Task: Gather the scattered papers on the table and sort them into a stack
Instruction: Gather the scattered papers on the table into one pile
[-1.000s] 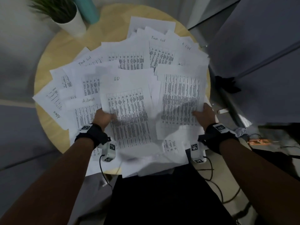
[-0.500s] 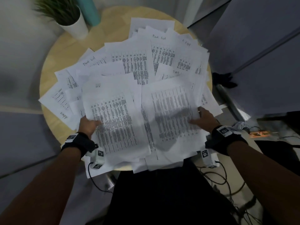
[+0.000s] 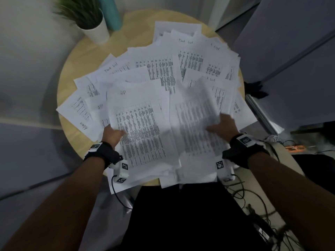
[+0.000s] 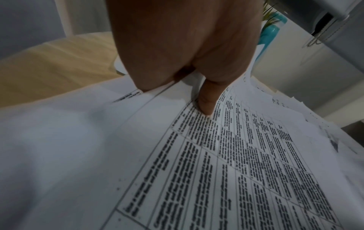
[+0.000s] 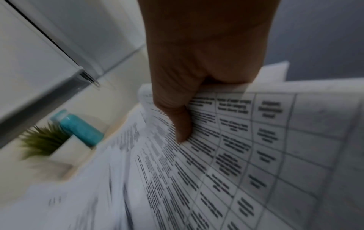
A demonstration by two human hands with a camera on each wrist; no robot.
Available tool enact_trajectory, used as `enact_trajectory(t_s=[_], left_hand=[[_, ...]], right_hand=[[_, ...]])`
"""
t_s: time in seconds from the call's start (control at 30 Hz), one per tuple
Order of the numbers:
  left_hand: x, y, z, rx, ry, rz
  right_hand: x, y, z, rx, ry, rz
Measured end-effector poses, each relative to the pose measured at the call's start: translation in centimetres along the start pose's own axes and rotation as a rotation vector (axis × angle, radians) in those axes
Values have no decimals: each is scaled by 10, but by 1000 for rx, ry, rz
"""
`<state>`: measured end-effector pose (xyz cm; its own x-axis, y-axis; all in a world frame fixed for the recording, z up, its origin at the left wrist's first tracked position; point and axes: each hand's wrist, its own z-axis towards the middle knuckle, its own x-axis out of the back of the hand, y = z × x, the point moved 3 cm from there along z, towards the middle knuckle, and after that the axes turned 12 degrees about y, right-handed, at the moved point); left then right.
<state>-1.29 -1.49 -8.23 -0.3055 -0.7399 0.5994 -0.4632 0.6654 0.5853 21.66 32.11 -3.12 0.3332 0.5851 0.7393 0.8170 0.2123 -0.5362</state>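
Several white printed sheets [image 3: 163, 69] lie fanned over the round wooden table [image 3: 72, 66]. My left hand [image 3: 113, 134] pinches the left edge of a sheet headed "HR" [image 3: 139, 127], its thumb [image 4: 206, 99] lying on the printed grid [image 4: 236, 155] and its fingers hidden beneath. My right hand [image 3: 222, 125] grips the right edge of a neighbouring table sheet [image 3: 194, 124], thumb [image 5: 181, 124] on top, and the sheet [image 5: 256, 132] curls upward at the grip. The fingers under it are hidden.
A white pot with a green plant [image 3: 96, 31] and a teal bottle [image 3: 111, 13] stand at the table's far left edge. Grey partitions [image 3: 290, 51] rise on the right. Cables [image 3: 253, 205] lie on the floor at the near right.
The right hand has moved inward and lifted its sheet's edge, so the sheet now curls up. The left hand still holds the HR sheet at its left edge.
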Motion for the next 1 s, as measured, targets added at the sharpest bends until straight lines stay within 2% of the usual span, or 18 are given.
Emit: enact_trajectory(t_s=[0.1, 0.27, 0.33, 0.4, 0.53, 0.63, 0.7, 0.77, 0.87, 1.0], left_hand=[[-1, 0, -5, 5, -44, -33], [-4, -4, -12, 35, -87, -102], [-4, -7, -13, 58, -109, -112], [-4, -8, -15, 87, -126, -125], [-5, -3, -21, 113, -140, -211], [-6, 1, -33, 136, -170, -359], [-7, 0, -38, 186, -188, -454], [-11, 1, -40, 193, -201, -469], [-19, 0, -42, 156, -209, -371], [-29, -5, -38, 80, -192, -209]], right_hand=[[36, -31, 13, 88, 88, 229], [84, -93, 21, 216, -86, 578], [91, -105, 19, 233, -181, 681], [83, -106, 16, 205, -183, 735], [35, -81, 7, 129, -13, 608], [-13, -65, -7, 31, 11, 331], [-44, -59, -22, 6, -49, 146], [-72, -58, -35, 10, -121, 79], [-99, -58, -52, 29, -245, 34], [-108, -71, -61, 193, -401, -89]])
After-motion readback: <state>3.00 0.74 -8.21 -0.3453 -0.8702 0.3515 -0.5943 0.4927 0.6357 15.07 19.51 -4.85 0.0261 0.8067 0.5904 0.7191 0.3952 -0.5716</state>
